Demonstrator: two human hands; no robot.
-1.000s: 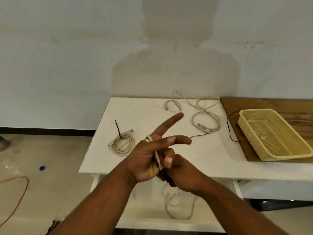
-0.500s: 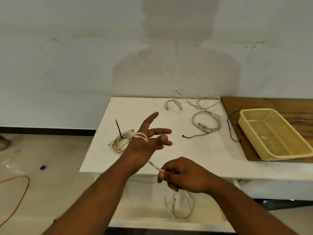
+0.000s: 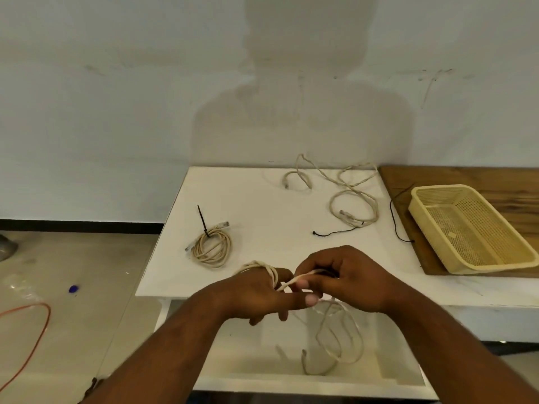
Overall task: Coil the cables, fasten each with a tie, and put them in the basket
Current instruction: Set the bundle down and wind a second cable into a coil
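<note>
A beige cable [image 3: 339, 336] is wound in loops around my left hand [image 3: 259, 293], over its knuckles. My right hand [image 3: 347, 278] pinches a strand of that same cable right beside my left fingers. The cable's free end hangs down below the table's front edge. A coiled beige cable [image 3: 212, 246], fastened with a black tie, lies on the white table [image 3: 262, 211] at the left. An uncoiled beige cable [image 3: 350, 199] sprawls at the back. Loose black ties [image 3: 335, 232] lie near it. The yellow basket [image 3: 466, 228] stands at the right with nothing in it.
The basket rests on a brown wooden board [image 3: 455, 179] at the table's right end. A wall runs behind the table. On the floor at the left lie an orange cable [image 3: 35, 325] and a small blue object [image 3: 73, 288].
My left hand has dropped from over the table to its front edge, fingers now curled. My right hand has risen and brought the cable strand up against my left fingers.
</note>
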